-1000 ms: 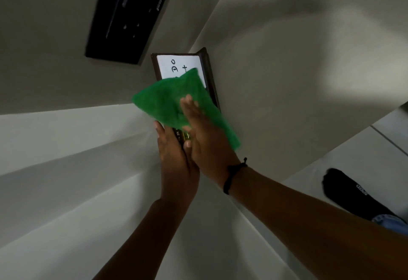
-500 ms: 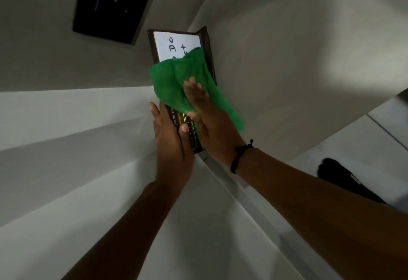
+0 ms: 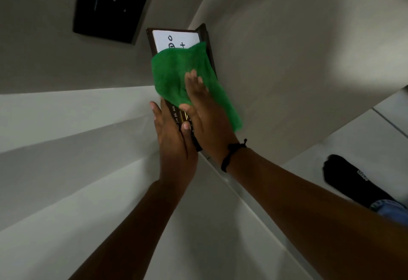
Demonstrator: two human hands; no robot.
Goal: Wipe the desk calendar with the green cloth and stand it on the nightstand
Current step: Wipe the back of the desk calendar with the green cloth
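The desk calendar (image 3: 176, 37) is a dark brown frame with a white card bearing handwritten marks and gold month names along its lower part. My left hand (image 3: 174, 138) grips its near end, thumb over the gold strip. My right hand (image 3: 203, 107) presses the green cloth (image 3: 176, 74) flat against the calendar's face, fingers spread. The cloth covers the calendar's middle and hangs off its right side. Only the card's far end shows above the cloth.
A black wall panel (image 3: 110, 4) is mounted at the upper left. White surfaces (image 3: 66, 136) spread below and to the left. A beige wall (image 3: 287, 59) fills the right. My black-socked foot (image 3: 348, 176) rests on the pale tiled floor at the lower right.
The right hand with the cloth slid along the calendar's face, first toward the card's far end, then slightly back. The left hand kept its hold while the view shifted.
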